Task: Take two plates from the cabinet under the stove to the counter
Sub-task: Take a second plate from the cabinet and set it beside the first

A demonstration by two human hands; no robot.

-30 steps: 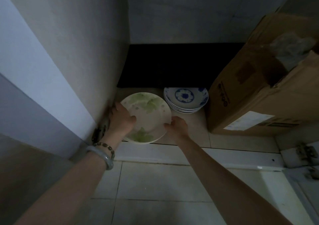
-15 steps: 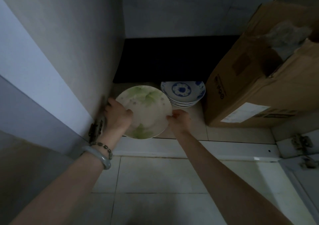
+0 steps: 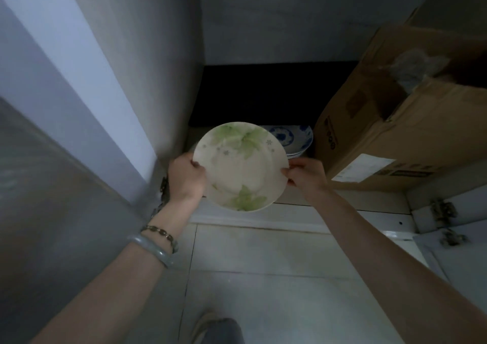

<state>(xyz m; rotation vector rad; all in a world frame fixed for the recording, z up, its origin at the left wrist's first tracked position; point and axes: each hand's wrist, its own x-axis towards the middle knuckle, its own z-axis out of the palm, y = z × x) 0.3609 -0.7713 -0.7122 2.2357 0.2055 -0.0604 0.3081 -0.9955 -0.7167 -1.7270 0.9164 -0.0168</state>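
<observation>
Pinching green-leaf plate (image 3: 241,167) rim: left hand (image 3: 185,179), right hand (image 3: 305,176); blue plate stack (image 3: 297,139) in cabinet (image 3: 276,27) beside box (image 3: 395,138).

The cabinet floor (image 3: 355,198) carries a dark mat (image 3: 263,93) at 12 o'clock, a stack of blue-patterned plates (image 3: 297,138) just before it, and a cardboard box (image 3: 395,138) at 3 o'clock.

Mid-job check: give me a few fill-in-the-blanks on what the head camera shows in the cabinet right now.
1. The held plate carries a ___ leaf pattern.
2. The left hand and right hand each keep a grip on its rim, on ___ sides.
3. Behind it, the stack of blue-patterned plates sits beside a ___ box.
4. The bangle is on the ___ wrist.
Missing words: green; opposite; cardboard; left.
</observation>
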